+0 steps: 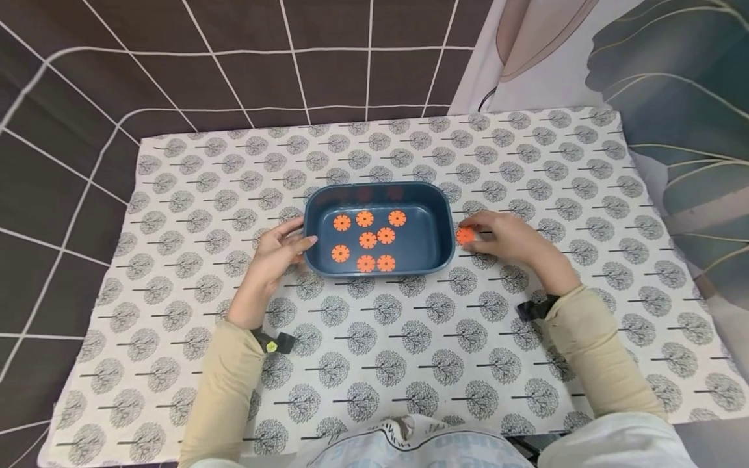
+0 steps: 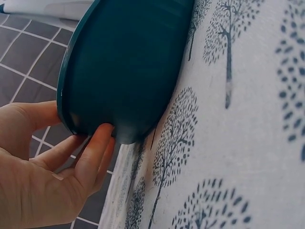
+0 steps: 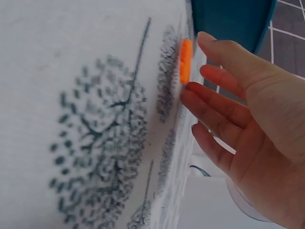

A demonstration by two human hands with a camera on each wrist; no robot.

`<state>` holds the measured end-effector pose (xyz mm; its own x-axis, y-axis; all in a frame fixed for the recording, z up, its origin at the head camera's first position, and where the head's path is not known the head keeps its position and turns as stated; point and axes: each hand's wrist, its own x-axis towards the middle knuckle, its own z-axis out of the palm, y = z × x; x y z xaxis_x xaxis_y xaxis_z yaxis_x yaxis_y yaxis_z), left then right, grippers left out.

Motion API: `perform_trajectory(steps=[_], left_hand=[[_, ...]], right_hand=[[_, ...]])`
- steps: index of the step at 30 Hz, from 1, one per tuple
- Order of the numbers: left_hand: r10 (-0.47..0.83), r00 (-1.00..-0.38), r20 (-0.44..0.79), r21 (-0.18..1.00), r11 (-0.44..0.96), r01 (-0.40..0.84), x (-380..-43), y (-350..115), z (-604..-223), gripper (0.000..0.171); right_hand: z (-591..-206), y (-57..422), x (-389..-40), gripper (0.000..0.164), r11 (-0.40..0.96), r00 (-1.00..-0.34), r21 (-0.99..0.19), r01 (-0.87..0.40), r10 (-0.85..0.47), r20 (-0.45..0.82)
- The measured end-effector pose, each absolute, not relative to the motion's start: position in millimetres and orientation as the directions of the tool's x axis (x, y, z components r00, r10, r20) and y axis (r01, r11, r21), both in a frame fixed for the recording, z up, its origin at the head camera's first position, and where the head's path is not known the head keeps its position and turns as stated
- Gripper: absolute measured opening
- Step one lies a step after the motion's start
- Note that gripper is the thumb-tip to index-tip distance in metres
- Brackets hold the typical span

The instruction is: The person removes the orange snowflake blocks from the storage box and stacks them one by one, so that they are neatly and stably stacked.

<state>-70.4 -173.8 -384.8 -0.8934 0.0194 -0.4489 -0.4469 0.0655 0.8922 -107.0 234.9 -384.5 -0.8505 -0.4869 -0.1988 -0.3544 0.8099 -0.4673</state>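
Note:
A dark blue-green rectangular tub (image 1: pixel 424 253) stands on the cloth with several orange notched discs (image 1: pixel 367 240) lying apart on its floor. My left hand (image 1: pixel 277 250) holds the tub's left end, thumb over the rim, fingers against the outer wall. The left wrist view shows those fingers (image 2: pixel 97 148) against the tub's outer side (image 2: pixel 126 62). Just outside the tub's right end, another orange disc (image 1: pixel 465 235) lies by my right hand (image 1: pixel 503 237). In the right wrist view this disc (image 3: pixel 186 61) is edge-on at the cloth, with the thumb and loosely bent fingers (image 3: pixel 214 107) right beside it.
The table bears a white cloth (image 1: pixel 357 338) printed with grey trees. Behind it and to the left hangs dark fabric with a white grid (image 1: pixel 328 78). A patterned curtain (image 1: pixel 684 130) hangs at the right. Each wrist wears a black strap (image 1: pixel 535 309).

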Motion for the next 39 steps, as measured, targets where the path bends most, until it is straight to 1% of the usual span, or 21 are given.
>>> perform_trajectory(steps=[5, 8, 14, 17, 21, 24, 28, 35, 39], left_hand=[[0.018, -0.893, -0.449, 0.892, 0.072, -0.447, -69.9, -173.1, -384.0, 0.062], [0.019, -0.894, -0.447, 0.893, 0.074, -0.445, -70.5, -173.0, -384.3, 0.062], [0.032, -0.902, -0.431, 0.902, 0.052, -0.43, -75.6, -172.9, -383.6, 0.063], [0.034, -0.903, -0.428, 0.903, 0.043, -0.427, -76.7, -172.7, -382.6, 0.063], [0.038, -0.9, -0.435, 0.9, 0.054, -0.432, -74.7, -173.9, -383.1, 0.063], [0.041, -0.892, -0.45, 0.892, 0.066, -0.447, -70.9, -174.2, -384.3, 0.063], [0.038, -0.893, -0.449, 0.892, 0.07, -0.446, -70.1, -173.6, -384.1, 0.063], [0.038, -0.895, -0.444, 0.894, 0.078, -0.441, -69.4, -172.2, -386.6, 0.063], [0.035, -0.894, -0.446, 0.893, 0.091, -0.442, -68.9, -174.1, -386.3, 0.063]], right_hand=[[-379.4, 235.8, -109.1, 0.061, 0.816, -0.862, -0.497, -0.294, -0.451, -0.231], [-374.7, 235.2, -110.9, 0.061, 0.803, -0.866, -0.514, -0.303, -0.457, -0.203], [-361.6, 231.4, -118.0, 0.064, 0.798, -0.877, -0.499, -0.338, -0.46, -0.142], [-355.9, 228.3, -119.7, 0.064, 0.781, -0.879, -0.506, -0.367, -0.469, -0.085], [-352.8, 223.5, -122.0, 0.064, 0.741, -0.877, -0.521, -0.424, -0.479, 0.034], [-352.9, 216.7, -122.8, 0.064, 0.705, -0.862, -0.525, -0.477, -0.493, 0.122], [-352.4, 203.7, -123.6, 0.067, 0.652, -0.822, -0.524, -0.548, -0.534, 0.195], [-360.7, 179.6, -116.3, 0.073, 0.616, -0.787, -0.53, -0.583, -0.589, 0.182], [-367.3, 168.3, -114.2, 0.073, 0.588, -0.751, -0.526, -0.615, -0.64, 0.163]])
